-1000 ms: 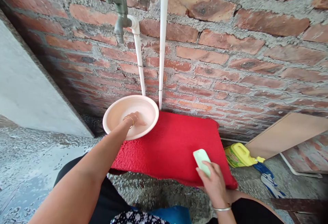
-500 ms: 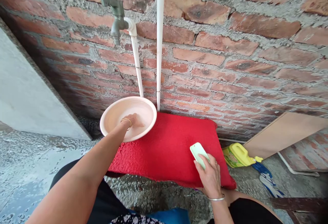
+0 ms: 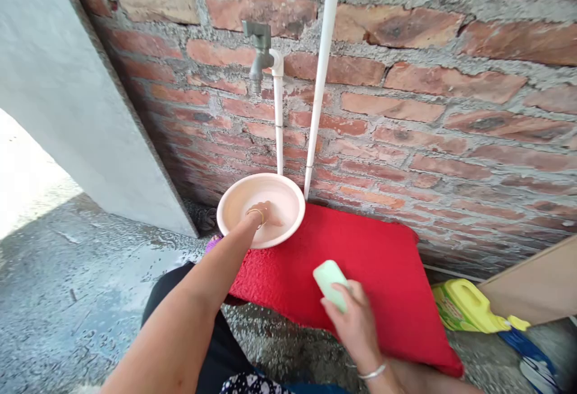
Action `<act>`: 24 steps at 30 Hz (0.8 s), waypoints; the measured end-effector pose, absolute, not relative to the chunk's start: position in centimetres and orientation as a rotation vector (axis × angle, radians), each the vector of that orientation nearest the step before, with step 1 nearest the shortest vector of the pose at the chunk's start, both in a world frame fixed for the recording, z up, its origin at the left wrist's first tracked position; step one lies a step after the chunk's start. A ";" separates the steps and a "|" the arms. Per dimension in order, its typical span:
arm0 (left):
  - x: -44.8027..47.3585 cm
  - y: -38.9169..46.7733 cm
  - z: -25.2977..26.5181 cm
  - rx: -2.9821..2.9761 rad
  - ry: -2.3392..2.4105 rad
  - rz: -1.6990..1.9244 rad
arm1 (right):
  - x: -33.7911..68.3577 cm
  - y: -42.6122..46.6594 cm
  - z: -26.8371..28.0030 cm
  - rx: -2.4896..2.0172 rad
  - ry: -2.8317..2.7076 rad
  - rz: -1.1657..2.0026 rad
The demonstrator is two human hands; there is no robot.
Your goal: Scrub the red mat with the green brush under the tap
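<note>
My left hand (image 3: 265,212) is dipped into the water of a pale pink basin (image 3: 224,225), its fingers blurred under the surface but looking loosely stretched, with nothing seen in them. The basin stands on the left end of a bright red cloth (image 3: 383,261), which has a shaggy patch near it. In my right hand (image 3: 356,322) is a pale green oblong scrubbing brush (image 3: 329,277), gripped along its side just above the cloth's front half. The brush's underside is hidden, and I cannot tell whether it touches the cloth.
A grey tap (image 3: 259,57) and white pipes (image 3: 321,81) run along the brick wall (image 3: 406,87) behind. A grey slab (image 3: 103,111) leans at the left over wet floor (image 3: 90,298). At the right lie a yellow jug (image 3: 471,307), blue-and-white shoes (image 3: 534,364) and a tan board (image 3: 536,286).
My view has turned left, so everything appears farther right. My right hand has carried the brush leftward over the cloth, closer to the basin. My left hand stays in the water.
</note>
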State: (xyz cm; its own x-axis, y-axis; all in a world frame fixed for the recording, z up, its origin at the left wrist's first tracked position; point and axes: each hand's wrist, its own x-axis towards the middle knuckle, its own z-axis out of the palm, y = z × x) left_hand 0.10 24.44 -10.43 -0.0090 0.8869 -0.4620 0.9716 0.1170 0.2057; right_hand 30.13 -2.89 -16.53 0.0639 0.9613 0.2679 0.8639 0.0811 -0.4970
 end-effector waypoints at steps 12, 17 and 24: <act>0.4 24.2 -9.9 1.727 1.882 -0.207 | 27.6 -0.7 -17.6 -1.799 -2.015 0.083; 0.7 24.5 -9.9 1.692 1.899 -0.242 | 32.0 0.2 -17.4 -1.877 -1.894 0.023; 0.6 24.3 -9.7 1.716 1.879 -0.223 | 21.5 3.1 -15.9 -1.571 -2.229 0.204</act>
